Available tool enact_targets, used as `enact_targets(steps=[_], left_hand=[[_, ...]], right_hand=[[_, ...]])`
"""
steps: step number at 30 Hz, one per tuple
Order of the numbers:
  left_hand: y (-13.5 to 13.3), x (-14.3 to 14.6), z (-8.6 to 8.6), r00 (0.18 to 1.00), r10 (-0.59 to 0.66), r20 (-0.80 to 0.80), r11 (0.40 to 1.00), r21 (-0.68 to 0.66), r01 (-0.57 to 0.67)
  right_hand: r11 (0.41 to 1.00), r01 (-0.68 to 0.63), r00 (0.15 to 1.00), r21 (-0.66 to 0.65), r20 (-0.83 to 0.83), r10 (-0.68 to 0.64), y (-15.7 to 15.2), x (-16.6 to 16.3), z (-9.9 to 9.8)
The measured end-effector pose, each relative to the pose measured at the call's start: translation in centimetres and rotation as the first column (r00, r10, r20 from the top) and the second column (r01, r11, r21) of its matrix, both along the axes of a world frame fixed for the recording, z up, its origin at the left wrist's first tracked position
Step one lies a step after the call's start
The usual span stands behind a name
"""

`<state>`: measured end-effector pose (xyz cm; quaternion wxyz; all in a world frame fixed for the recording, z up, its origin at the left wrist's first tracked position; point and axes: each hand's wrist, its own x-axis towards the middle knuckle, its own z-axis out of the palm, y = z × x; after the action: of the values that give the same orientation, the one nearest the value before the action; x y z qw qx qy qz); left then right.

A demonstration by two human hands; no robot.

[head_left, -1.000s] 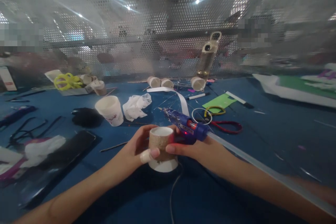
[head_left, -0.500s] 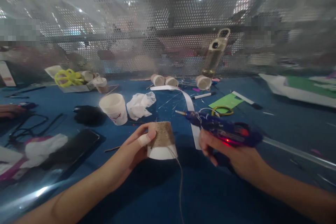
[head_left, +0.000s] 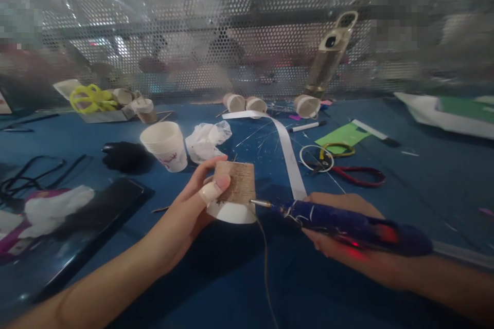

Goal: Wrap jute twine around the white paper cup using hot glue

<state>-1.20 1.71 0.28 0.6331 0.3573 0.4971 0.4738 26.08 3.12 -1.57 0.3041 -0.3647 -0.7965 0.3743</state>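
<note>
My left hand (head_left: 193, 205) grips an upturned paper cup (head_left: 233, 193) wound with brown twine, thumb with a bandage pressed on its side. A loose end of twine (head_left: 266, 262) hangs down from the cup. My right hand (head_left: 339, 226) is closed round a blue hot glue gun (head_left: 347, 223) with a red light glowing. Its metal nozzle (head_left: 258, 203) touches the cup's lower twine edge on the right side.
On the blue table lie a white paper cup (head_left: 164, 145), crumpled tissue (head_left: 206, 140), a white paper strip (head_left: 287, 157), red-handled scissors (head_left: 357, 175), a green card (head_left: 339, 136), yellow scissors (head_left: 90, 97), a black phone (head_left: 104, 205) and cables. A perforated metal screen (head_left: 247, 36) stands behind.
My right hand drew the glue gun away to the right, then brought it back low so its nozzle meets the cup. My left hand tipped the cup over to bottom-up and lifted it slightly.
</note>
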Motion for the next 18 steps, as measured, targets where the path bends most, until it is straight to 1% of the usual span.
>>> enact_targets(steps=[3, 9, 14, 18], left_hand=[[-0.2, 0.0, -0.2, 1.0, 0.001, 0.0, 1.0, 0.013, -0.001], [-0.6, 0.4, -0.6, 0.996, -0.027, 0.083, 0.999, -0.019, 0.029], [-0.9, 0.3, -0.4, 0.997, -0.063, 0.038, 0.997, -0.036, 0.064], [-0.8, 0.2, -0.6, 0.999, -0.023, 0.039, 0.999, -0.021, 0.024]], right_hand=[[1.0, -0.027, 0.999, -0.011, 0.024, 0.027, -0.1, 0.0, -0.1], [0.999, -0.046, 0.994, -0.01, 0.099, 0.047, 0.0, 0.8, -0.7], [0.997, -0.07, 0.989, 0.021, 0.133, 0.067, -0.1, 1.0, -0.7], [0.999, -0.035, 0.989, 0.021, 0.142, 0.031, -0.4, 0.7, -0.5]])
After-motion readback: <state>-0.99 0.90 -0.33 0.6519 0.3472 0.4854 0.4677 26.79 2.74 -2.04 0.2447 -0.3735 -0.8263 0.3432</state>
